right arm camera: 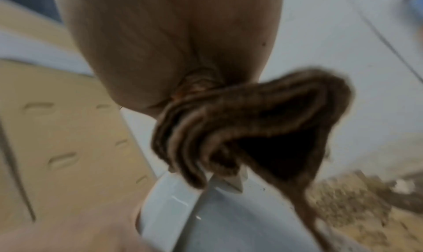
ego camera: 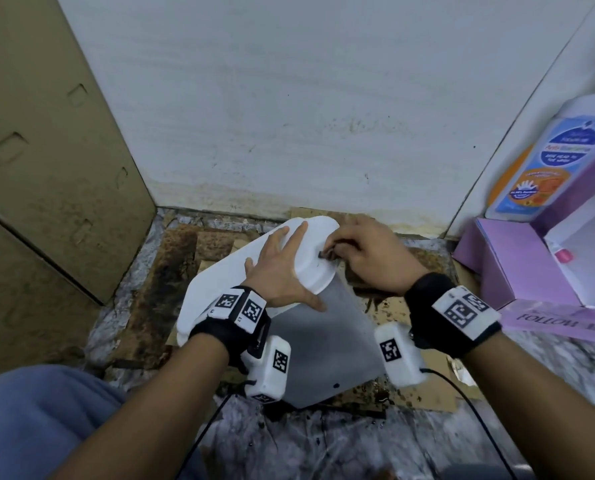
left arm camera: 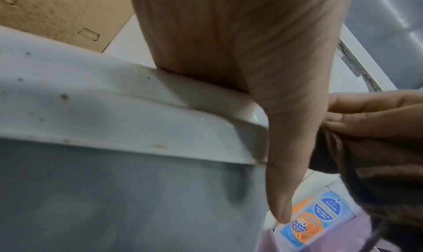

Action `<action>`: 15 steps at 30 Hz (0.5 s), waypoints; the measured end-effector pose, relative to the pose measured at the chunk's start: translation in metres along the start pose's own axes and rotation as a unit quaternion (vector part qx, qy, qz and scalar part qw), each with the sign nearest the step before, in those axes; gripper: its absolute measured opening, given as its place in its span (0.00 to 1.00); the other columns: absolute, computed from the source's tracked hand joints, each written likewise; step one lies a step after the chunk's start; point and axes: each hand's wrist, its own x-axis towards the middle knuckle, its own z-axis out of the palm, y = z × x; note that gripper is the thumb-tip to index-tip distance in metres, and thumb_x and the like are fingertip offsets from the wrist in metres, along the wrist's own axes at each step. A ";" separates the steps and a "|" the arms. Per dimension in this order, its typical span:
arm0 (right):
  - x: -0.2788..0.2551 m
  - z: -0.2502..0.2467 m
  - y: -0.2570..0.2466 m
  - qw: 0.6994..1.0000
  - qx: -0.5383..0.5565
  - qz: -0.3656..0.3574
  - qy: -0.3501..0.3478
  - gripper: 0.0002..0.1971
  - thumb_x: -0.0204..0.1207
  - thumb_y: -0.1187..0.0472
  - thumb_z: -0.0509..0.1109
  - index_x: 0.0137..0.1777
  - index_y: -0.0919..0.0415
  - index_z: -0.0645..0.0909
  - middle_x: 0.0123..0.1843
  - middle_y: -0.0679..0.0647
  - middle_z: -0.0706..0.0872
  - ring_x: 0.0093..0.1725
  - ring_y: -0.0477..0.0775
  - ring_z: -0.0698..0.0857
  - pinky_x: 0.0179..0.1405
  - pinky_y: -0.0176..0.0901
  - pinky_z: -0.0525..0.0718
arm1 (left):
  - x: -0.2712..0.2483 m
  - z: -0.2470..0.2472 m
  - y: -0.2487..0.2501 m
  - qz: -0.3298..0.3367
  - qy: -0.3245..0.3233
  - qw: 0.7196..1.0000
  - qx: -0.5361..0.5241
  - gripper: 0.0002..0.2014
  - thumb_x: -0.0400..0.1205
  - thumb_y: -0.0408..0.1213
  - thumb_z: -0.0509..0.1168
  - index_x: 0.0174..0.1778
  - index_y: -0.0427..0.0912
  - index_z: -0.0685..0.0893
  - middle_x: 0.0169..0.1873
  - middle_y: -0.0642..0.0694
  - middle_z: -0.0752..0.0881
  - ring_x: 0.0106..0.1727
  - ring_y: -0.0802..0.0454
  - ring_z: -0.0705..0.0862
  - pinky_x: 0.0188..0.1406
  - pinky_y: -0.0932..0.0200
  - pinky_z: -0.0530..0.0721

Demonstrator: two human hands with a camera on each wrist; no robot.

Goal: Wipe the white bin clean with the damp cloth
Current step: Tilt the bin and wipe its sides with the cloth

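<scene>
The white bin (ego camera: 216,289) lies tilted on the floor, its rounded white end up and a grey side facing me. My left hand (ego camera: 278,268) rests flat on that end with straight, spread fingers, and its thumb (left arm camera: 286,165) reaches down over the rim of the bin (left arm camera: 114,111). My right hand (ego camera: 369,254) grips a bunched brown cloth (ego camera: 327,254) and holds it against the right edge of the same end. The right wrist view shows the cloth (right arm camera: 251,125) hanging from the curled fingers onto the bin's rim (right arm camera: 174,198). Small dark specks dot the bin's surface.
A tall cardboard box (ego camera: 46,168) stands at the left and a white wall (ego camera: 289,98) behind. At the right is an open purple box (ego camera: 518,265) with a blue-and-orange labelled bottle (ego camera: 545,168). Stained wet cardboard (ego camera: 178,265) covers the floor; my knee (ego camera: 29,420) is at the lower left.
</scene>
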 end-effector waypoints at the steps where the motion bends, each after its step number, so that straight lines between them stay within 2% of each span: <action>1: -0.002 -0.005 0.004 0.999 0.012 0.011 0.045 0.11 0.79 0.66 0.65 0.52 0.54 0.88 0.47 0.53 0.78 0.49 0.50 0.75 0.43 0.34 0.63 | 0.000 0.001 0.002 0.001 0.001 1.000 -0.003 0.71 0.56 0.60 0.83 0.82 0.68 0.34 0.84 0.58 0.38 0.86 0.51 0.43 0.78 0.25 0.49; 3: -0.004 -0.007 0.008 0.994 0.018 0.010 0.111 0.09 0.77 0.65 0.68 0.53 0.54 0.87 0.49 0.52 0.78 0.48 0.48 0.76 0.46 0.33 0.67 | 0.001 0.002 0.004 0.001 0.007 1.000 -0.007 0.71 0.56 0.60 0.83 0.82 0.68 0.35 0.85 0.58 0.38 0.86 0.51 0.42 0.78 0.25 0.48; 5: -0.006 0.002 0.006 0.994 -0.033 -0.031 0.098 0.09 0.76 0.65 0.69 0.52 0.56 0.87 0.51 0.53 0.79 0.50 0.52 0.77 0.50 0.39 0.74 | 0.002 0.004 0.006 0.001 0.008 1.000 -0.007 0.70 0.56 0.61 0.83 0.82 0.69 0.35 0.85 0.58 0.38 0.86 0.52 0.42 0.79 0.25 0.47; 7: -0.008 0.016 0.003 0.986 -0.130 -0.064 0.081 0.07 0.73 0.66 0.70 0.49 0.60 0.87 0.49 0.56 0.78 0.50 0.58 0.76 0.45 0.48 0.79 | 0.005 0.006 0.006 0.000 0.012 1.000 -0.010 0.70 0.57 0.61 0.82 0.82 0.69 0.35 0.85 0.58 0.38 0.86 0.52 0.42 0.79 0.26 0.47; 9: -0.008 0.024 -0.002 0.971 -0.212 -0.069 0.081 0.06 0.65 0.69 0.74 0.42 0.64 0.84 0.45 0.58 0.78 0.46 0.62 0.76 0.35 0.45 0.77 | 0.007 0.007 0.006 -0.003 0.017 1.000 -0.016 0.68 0.58 0.59 0.82 0.82 0.69 0.36 0.85 0.58 0.39 0.86 0.53 0.42 0.79 0.26 0.48; 12: -0.002 0.025 -0.014 0.952 -0.285 -0.094 0.061 0.11 0.50 0.70 0.79 0.31 0.66 0.79 0.40 0.62 0.78 0.38 0.63 0.78 0.30 0.43 0.68 | 0.009 0.008 0.005 -0.011 0.027 0.999 -0.025 0.66 0.60 0.54 0.82 0.82 0.70 0.37 0.85 0.58 0.40 0.86 0.53 0.43 0.79 0.27 0.47; 15: 0.004 0.025 -0.020 0.952 -0.296 -0.080 0.024 0.13 0.46 0.71 0.80 0.26 0.65 0.77 0.38 0.64 0.78 0.34 0.63 0.78 0.25 0.45 0.67 | 0.013 0.009 0.005 -0.018 0.040 0.999 -0.024 0.65 0.61 0.53 0.81 0.82 0.70 0.38 0.85 0.56 0.42 0.86 0.53 0.44 0.78 0.27 0.49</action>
